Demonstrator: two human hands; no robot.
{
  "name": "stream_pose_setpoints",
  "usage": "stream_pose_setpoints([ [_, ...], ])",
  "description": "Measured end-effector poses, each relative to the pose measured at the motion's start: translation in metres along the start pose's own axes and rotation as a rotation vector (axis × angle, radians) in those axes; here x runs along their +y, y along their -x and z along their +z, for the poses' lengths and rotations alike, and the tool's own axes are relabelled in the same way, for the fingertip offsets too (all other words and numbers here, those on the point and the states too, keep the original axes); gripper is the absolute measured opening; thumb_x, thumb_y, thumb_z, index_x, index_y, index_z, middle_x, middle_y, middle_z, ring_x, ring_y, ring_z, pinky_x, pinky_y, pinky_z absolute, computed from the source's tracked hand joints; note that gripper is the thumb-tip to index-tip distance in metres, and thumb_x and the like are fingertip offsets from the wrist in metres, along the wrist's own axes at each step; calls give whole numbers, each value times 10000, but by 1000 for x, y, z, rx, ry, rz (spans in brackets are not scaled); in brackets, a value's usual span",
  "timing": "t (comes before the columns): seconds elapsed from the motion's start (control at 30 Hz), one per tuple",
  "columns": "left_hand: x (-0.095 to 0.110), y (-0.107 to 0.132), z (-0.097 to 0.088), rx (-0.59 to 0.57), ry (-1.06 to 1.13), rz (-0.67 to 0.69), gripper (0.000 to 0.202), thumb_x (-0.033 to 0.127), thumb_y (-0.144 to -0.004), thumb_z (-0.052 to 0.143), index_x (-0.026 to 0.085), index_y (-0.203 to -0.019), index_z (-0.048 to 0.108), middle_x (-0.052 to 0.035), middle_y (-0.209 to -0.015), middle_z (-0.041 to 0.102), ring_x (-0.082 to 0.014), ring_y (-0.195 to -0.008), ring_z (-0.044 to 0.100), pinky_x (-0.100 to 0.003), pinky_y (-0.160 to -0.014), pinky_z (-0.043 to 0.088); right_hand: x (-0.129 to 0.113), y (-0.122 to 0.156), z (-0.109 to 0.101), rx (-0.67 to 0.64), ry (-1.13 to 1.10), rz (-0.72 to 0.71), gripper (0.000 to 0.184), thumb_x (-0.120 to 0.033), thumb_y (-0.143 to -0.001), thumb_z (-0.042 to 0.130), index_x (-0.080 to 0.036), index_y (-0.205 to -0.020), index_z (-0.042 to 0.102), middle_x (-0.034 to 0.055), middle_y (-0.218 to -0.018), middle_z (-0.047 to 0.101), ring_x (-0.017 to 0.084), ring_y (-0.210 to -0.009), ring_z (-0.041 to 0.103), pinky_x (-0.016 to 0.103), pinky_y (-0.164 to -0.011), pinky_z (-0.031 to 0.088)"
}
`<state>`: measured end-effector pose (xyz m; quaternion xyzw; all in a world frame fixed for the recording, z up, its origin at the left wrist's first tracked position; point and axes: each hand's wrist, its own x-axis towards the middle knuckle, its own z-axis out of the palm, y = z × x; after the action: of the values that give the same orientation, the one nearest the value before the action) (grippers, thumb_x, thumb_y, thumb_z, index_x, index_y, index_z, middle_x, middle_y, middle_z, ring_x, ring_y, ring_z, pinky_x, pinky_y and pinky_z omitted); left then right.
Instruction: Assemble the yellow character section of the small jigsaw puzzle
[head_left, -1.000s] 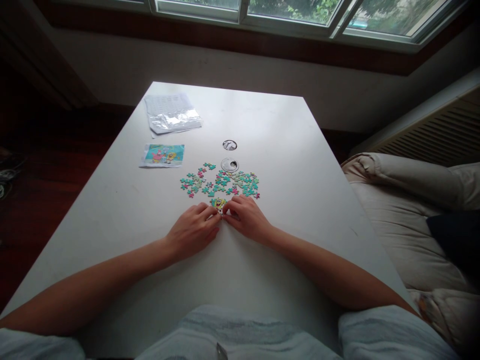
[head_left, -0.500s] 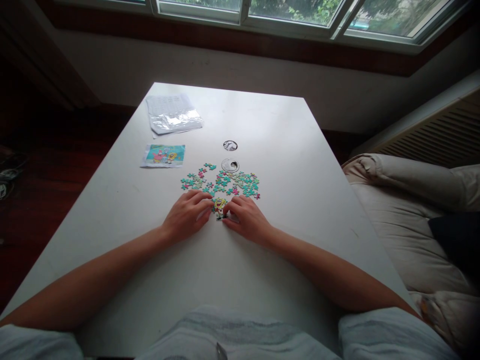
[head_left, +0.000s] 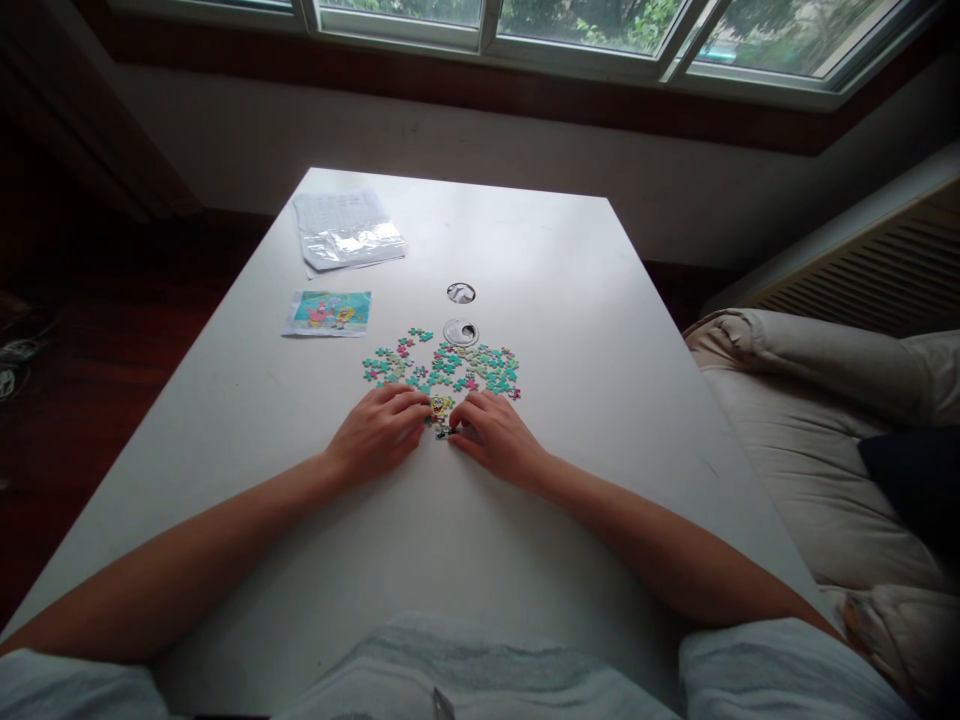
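Note:
A small joined section of jigsaw puzzle point(head_left: 439, 406), with a yellow cartoon figure on it, lies between my hands. My left hand point(head_left: 382, 428) is closed, its bent fingertips pressed against the left edge of that section. On the other side, my right hand point(head_left: 493, 432) pinches a small black-and-white jigsaw piece point(head_left: 442, 433) at the section's lower edge. Whether this piece is locked in is too small to tell. Just beyond my fingers, loose jigsaw pieces point(head_left: 499, 370), mostly green with some pink, are spread in a heap.
All of this lies on a white table point(head_left: 585, 330). A printed picture card point(head_left: 330, 314) sits left of the pieces, with a clear plastic packet of papers point(head_left: 349, 235) behind it. Two round cut-outs point(head_left: 460, 332) mark the middle. A padded beige seat point(head_left: 780, 440) stands at the right.
The black-and-white piece has shifted slightly up against the yellow section, with my right fingers on it. My left fingertips have moved a little to the right, closer in.

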<state>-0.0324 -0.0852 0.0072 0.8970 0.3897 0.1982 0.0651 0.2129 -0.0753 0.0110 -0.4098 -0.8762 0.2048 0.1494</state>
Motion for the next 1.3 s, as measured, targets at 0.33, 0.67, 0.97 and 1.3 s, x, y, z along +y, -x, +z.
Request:
stream_pose_setpoints([
  [0.33, -1, 0, 0, 13, 12, -7, 265, 214, -955, 539, 241, -1179, 677, -37, -1251, 691, -240, -1210, 570, -435, -1070, 443, -5, 1, 6, 43, 73, -29, 208, -384, -893, 710, -222, -1005, 642, 65, -1027, 623, 243, -1014, 533, 370, -901, 371],
  [0.67, -8, 0, 5, 34, 51, -25, 260, 212, -991, 506, 258, -1168, 691, -25, -1238, 703, -220, -1172, 590, -431, -1067, 446, -9, -2, 8, -11, -12, -63, 118, -291, -898, 700, -226, -974, 639, 49, -1016, 617, 220, -1004, 535, 354, -903, 383],
  [0.97, -9, 0, 6, 13, 60, -41, 260, 232, -1001, 500, 253, -1178, 689, -22, -1256, 696, -223, -1177, 578, -433, -1068, 442, -8, -2, 10, 26, 0, -35, 191, -301, -893, 707, -224, -1043, 618, 52, -1046, 625, 225, -1012, 539, 361, -930, 387],
  [1.3, -8, 0, 4, 20, 57, -43, 251, 234, -1005, 491, 243, -1156, 691, -19, -1253, 698, -226, -1171, 579, -431, -1063, 434, -8, -3, 12, -10, 2, -100, 154, -330, -911, 678, -237, -1030, 646, 57, -1035, 611, 223, -1003, 528, 345, -907, 379],
])
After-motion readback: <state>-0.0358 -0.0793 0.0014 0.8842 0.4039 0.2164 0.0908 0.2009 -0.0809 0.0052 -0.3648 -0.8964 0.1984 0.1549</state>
